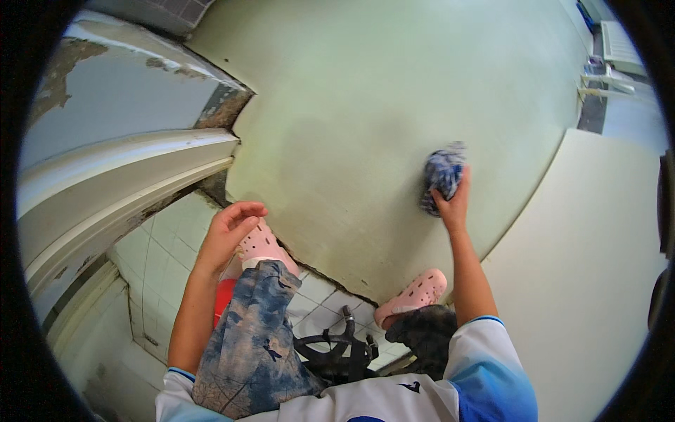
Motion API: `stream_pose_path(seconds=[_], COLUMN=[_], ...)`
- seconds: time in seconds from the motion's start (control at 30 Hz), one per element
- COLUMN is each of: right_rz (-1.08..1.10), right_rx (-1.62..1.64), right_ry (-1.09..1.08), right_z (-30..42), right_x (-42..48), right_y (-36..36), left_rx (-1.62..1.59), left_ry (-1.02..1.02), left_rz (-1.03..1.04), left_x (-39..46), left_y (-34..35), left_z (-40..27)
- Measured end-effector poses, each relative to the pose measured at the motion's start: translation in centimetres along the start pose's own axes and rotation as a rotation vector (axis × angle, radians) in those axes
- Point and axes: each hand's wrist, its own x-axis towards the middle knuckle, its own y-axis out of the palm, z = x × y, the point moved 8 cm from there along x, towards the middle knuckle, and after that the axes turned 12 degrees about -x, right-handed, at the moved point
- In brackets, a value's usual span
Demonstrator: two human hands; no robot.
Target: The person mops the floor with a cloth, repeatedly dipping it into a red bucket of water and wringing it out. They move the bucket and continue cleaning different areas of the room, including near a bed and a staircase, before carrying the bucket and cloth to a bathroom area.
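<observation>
In my right hand is a bunched blue-and-white cloth, pressed against the pale green floor; the cloth looks slightly blurred. My left hand holds nothing and hangs over the front of a pink clog, fingers bent and thumb apart from them. The other pink clog stands below the cloth, near the floor's edge. Darker, dull patches show on the floor between the two hands.
A white door frame and a wall with peeling paint stand at left. White tiles, a black wheeled base and a red object lie by my legs. A pale panel is at right, a white rack beyond.
</observation>
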Motion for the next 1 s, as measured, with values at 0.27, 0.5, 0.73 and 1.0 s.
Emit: stream_pose_path(seconds=[0.27,0.5,0.73,1.0], right_rz=[-0.387,0.032,0.500,0.250], right_rx=[-0.206,-0.030,-0.111,-0.135], right_ry=[-0.040,-0.591,-0.824,0.061], right_z=[8.9,30.6,27.3,21.5], right_x=[17.9,19.8,2.3,3.9], right_y=[7.1,17.3,13.7,15.6], left_rx=[0.032,0.038,-0.013,-0.041], left_ry=[-0.045,-0.034,0.043,0.022], left_rz=[-0.002,-0.017,-0.002,0.077], left_x=[-1.6,-0.8,-0.9,-0.9], left_y=[-2.0,-2.5,-2.1,0.7], left_z=[0.5,0.1,0.5,1.2])
